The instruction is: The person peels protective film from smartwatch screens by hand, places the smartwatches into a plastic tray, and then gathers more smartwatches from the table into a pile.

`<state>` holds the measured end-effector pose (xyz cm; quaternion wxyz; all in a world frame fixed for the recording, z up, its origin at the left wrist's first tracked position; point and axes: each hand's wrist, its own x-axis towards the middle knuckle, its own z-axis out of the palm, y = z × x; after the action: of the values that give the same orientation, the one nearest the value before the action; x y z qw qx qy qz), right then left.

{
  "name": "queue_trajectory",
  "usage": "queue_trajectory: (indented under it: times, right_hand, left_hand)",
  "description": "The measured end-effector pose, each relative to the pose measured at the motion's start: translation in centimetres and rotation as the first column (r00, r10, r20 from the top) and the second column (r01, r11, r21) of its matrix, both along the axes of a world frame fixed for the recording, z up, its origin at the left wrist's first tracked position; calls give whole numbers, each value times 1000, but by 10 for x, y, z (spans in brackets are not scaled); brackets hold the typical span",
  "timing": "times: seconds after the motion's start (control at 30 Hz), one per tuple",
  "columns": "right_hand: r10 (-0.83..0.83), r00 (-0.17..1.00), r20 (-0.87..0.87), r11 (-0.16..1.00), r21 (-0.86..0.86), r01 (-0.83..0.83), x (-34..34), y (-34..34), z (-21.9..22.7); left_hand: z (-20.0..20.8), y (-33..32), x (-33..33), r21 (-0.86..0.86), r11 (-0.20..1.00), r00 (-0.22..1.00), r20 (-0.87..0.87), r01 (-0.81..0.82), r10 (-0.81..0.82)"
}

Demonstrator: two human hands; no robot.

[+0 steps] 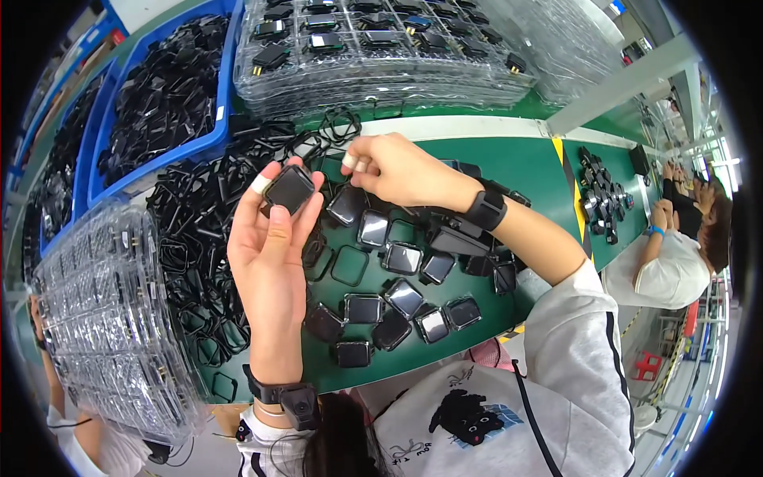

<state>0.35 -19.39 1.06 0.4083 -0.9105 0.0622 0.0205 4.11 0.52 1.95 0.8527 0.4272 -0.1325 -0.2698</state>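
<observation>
My left hand (273,230) is raised over the green table, its thumb and fingers closed round a black square watch screen unit (291,189). White tape wraps one of its fingertips. Close by, my right hand (393,168) has its fingers curled together, with pale finger covers on the tips; whatever they may hold is hidden. Beneath that hand lie thin black square frames (340,126). Several similar screen units (403,297) are scattered on the table below both hands, and a loose frame (350,265) lies among them.
Blue bins (187,149) full of black parts stand at the far left, beside a heap of black frames (187,199). Stacked clear trays (381,71) rise at the back, more trays (107,310) at the left. Another person (671,254) sits at the right near a cluster of black units (604,199).
</observation>
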Motion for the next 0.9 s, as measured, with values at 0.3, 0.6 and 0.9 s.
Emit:
queue_trajectory:
  times: [0.3,0.6,0.9]
  right_hand:
    - [51,956,290,903,-421,80,-25,1,40]
    - [-296,946,132,722,680,131,-34,48,37]
    - [-55,995,87,750,661,-16,-27,26,30]
  left_hand:
    - [-8,-3,1,31,998,997,-61,-54,56]
    - [-6,-10,-16,-59,997,999,11,47,-46]
    - [-12,-4,-7,-57,998,999,8,35,-34]
